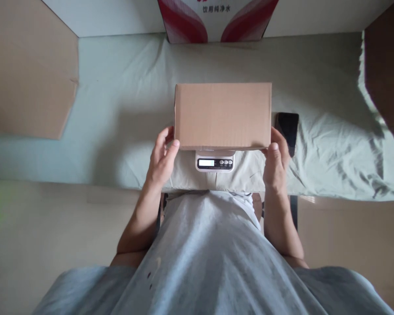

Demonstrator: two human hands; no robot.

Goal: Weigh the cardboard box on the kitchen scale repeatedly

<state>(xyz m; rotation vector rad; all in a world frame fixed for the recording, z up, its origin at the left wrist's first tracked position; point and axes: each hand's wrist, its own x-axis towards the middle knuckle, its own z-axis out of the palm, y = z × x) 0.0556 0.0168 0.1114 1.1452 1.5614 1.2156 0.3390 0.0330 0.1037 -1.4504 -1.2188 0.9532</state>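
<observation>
I grasp the cardboard box (222,116) at the centre of the frame, my left hand (161,157) clasped on its left lower corner, my right hand (276,159) on its right. It sits over the white scale (214,161), whose display peeks out just below the box's near edge; I cannot tell whether its full weight rests there. The box looks closed. A dark phone (287,129) lies just right of it on the pale green cloth (118,109).
</observation>
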